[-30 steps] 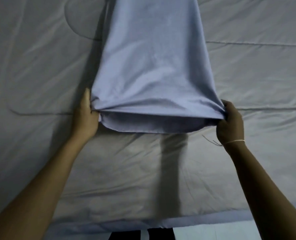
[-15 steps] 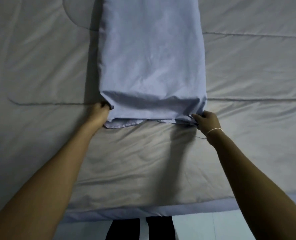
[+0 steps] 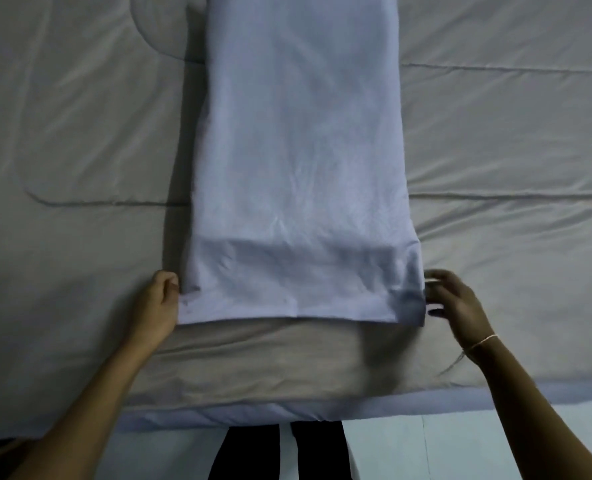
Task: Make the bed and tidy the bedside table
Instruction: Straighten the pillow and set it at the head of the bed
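Note:
A pillow in a pale blue pillowcase [image 3: 301,168] lies lengthwise on the grey quilted comforter [image 3: 79,133], and the open end of the case lies flat toward me. My left hand [image 3: 159,306] sits at the near left corner of the case with its fingers curled against the fabric edge. Whether it pinches the cloth is unclear. My right hand [image 3: 457,306] hovers just right of the near right corner. Its fingers are spread and blurred, and it holds nothing.
The comforter's near edge [image 3: 322,407] runs across the bottom, with a pale blue sheet border under it. Below that are a light floor [image 3: 460,452] and my dark trouser legs [image 3: 280,452]. The bedside table is out of view.
The pillowcase end, held up and pulled toward me a second ago, now lies flat on the comforter. My right hand has let go of its corner and moved slightly right.

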